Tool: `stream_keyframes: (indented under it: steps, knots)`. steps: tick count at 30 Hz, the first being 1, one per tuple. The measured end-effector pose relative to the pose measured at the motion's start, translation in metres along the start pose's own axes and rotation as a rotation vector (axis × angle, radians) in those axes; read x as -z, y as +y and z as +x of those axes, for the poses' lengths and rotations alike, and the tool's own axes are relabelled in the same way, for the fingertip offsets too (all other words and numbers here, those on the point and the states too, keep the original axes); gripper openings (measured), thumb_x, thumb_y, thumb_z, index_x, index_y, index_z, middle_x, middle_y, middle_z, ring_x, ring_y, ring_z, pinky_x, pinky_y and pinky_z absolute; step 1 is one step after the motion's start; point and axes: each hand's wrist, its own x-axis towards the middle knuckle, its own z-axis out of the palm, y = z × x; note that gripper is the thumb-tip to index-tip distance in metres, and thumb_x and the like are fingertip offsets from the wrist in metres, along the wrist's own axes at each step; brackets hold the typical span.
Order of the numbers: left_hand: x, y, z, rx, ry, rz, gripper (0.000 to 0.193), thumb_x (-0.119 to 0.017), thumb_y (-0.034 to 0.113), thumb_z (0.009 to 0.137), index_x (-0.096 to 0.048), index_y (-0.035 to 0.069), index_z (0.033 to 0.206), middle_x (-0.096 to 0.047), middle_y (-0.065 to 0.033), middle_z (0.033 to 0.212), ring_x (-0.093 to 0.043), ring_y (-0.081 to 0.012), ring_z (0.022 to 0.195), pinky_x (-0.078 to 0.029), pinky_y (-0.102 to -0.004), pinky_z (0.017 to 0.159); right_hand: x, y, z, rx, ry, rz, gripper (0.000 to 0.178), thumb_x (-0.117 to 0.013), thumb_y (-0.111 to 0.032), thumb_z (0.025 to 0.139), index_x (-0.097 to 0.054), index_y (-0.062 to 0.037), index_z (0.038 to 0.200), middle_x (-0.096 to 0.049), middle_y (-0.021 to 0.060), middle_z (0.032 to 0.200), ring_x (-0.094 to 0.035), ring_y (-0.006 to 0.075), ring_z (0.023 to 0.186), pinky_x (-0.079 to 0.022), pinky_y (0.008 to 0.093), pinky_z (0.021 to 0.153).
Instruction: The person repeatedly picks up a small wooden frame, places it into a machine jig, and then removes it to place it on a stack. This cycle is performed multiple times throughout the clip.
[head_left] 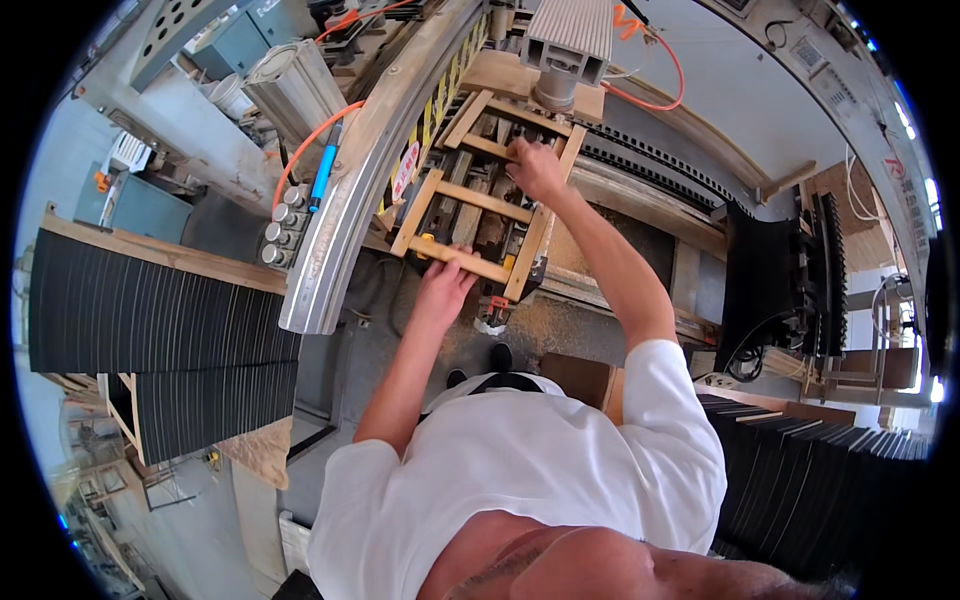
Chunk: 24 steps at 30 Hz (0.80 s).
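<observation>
Overhead, a big woodworking machine (640, 150) fills the upper half of the view, its grey ribbed head (568, 40) hanging over the bed so that whatever lies under it sits in reach of the tool. Along the machine's left edge runs a curved metal rail (345, 210), with orange hoses (320, 135) looping above it. Stacks of dark curved slats (150, 320) stand on a wooden rack at the left, and more of them (820, 460) at the lower right, apparently parked close by for easy reach.

On the machine bed lies a ladder-like wooden frame (485, 205), two long side rails joined by cross rungs, running from the near edge of the bed up toward the head. It lies flat and tilted slightly to the right, so its far end sits beneath the head.

The person leans over it with both arms stretched. The right hand (538, 168) rests at the far end of the frame, fingers curled over a rung near the right rail, seemingly pressing it in place. The left hand (447, 283) grips the nearest rung at the near edge, fingers wrapped over the wood, steadying that end.
</observation>
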Motion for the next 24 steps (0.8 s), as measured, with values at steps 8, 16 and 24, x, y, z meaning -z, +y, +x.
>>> stream_keyframes:
  steps: [8, 16, 24]
  knots:
    - [0.03, 0.01, -0.147, -0.07, 0.135, -0.013, 0.038, -0.05, 0.005, 0.098, -0.046, 0.003, 0.135, -0.054, -0.0126, 0.131, -0.051, -0.0295, 0.126, -0.043, -0.0435, 0.107, -0.013, 0.037, 0.041, -0.128, -0.088, 0.079, 0.026, -0.073, -0.015, 0.074, -0.064, -0.0059, 0.096, -0.069, 0.0173, 0.09, -0.066, 0.0347, 0.089, -0.052, 0.0432, 0.078]
    - [0.057, 0.028, -0.214, -0.113, 0.238, -0.014, 0.035, -0.054, 0.005, 0.096, -0.048, 0.002, 0.131, -0.058, -0.0115, 0.127, -0.053, -0.0289, 0.124, -0.044, -0.0429, 0.106, -0.032, 0.02, 0.061, -0.092, -0.103, 0.118, 0.023, -0.071, -0.013, 0.074, -0.064, -0.0068, 0.095, -0.07, 0.0156, 0.087, -0.066, 0.0341, 0.088, -0.052, 0.043, 0.077]
    - [0.108, 0.028, -0.245, -0.171, 0.363, 0.006, 0.034, -0.057, 0.008, 0.096, -0.05, 0.004, 0.129, -0.059, -0.0104, 0.126, -0.054, -0.0276, 0.123, -0.043, -0.0423, 0.106, -0.035, 0.026, 0.054, 0.065, -0.015, 0.133, 0.031, -0.068, -0.011, 0.077, -0.054, -0.0038, 0.103, -0.068, 0.0184, 0.092, -0.064, 0.0403, 0.09, -0.05, 0.0473, 0.077]
